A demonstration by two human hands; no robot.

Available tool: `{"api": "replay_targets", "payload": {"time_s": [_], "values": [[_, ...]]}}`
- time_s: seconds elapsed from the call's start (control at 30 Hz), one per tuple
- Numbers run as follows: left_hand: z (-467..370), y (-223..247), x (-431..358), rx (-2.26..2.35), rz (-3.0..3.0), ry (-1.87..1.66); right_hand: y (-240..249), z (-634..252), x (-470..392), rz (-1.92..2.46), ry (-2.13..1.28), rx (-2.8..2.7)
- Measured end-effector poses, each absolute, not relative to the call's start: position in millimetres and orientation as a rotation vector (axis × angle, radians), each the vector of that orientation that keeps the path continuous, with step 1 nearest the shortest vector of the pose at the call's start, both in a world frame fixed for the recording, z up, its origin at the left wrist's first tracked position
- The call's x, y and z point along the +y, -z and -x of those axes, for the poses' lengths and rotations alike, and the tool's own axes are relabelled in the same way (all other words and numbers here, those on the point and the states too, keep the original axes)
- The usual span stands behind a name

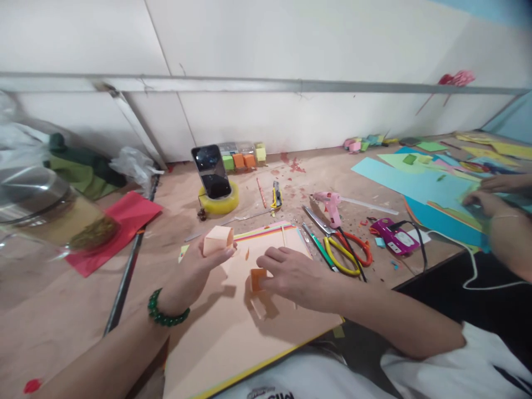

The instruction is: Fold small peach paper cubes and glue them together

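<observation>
My left hand (199,266), with a green bead bracelet (155,310) at the wrist, is closed around a small peach paper box (218,240) above the paper stack. The fingers of my right hand (286,274) are closed on a smaller folded paper piece (257,279), orange inside, low over the sheets. Just below it a pale folded paper strip (258,308) lies on the stack of peach paper (208,343). An orange scrap (247,254) rests between my hands.
A phone (211,172) leans on a yellow tape roll (220,204) behind. Scissors (343,252), a green-handled tool (320,246), a pink glue gun (330,206) and a purple device (393,235) lie to the right. A glass jar (54,210) stands left. Another person's hand (494,199) touches coloured paper (424,188).
</observation>
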State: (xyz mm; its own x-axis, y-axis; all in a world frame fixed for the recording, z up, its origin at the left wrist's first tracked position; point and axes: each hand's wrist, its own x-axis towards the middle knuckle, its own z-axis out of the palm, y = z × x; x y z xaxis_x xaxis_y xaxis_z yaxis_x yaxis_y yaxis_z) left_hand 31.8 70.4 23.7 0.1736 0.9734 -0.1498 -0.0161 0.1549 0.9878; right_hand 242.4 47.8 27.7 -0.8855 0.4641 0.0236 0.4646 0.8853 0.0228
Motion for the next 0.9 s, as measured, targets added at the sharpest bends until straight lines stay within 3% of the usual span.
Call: {"api": "replay_targets", "payload": {"time_s": [0.3, 0.47, 0.63, 0.9], "values": [[-29.6, -28.2, 69.8, 1.086, -1.114, -1.086, -14.3, -235.3, 74.7, 0.648, -0.153, -3.052], [-27.9, -29.0, 68.4, 1.078, -1.073, -1.099, -32.6, -244.1, 63.5, 0.776, -0.233, -3.082], [-28.1, -29.0, 65.3, 1.04, -1.135, -1.078, -48.0, -271.2, 41.1, 0.962, -0.396, -2.721], [-43.0, -13.3, 56.3, 1.089, -1.403, -0.884, 8.5, -289.3, 24.9, 1.542, -0.295, -2.634]]}}
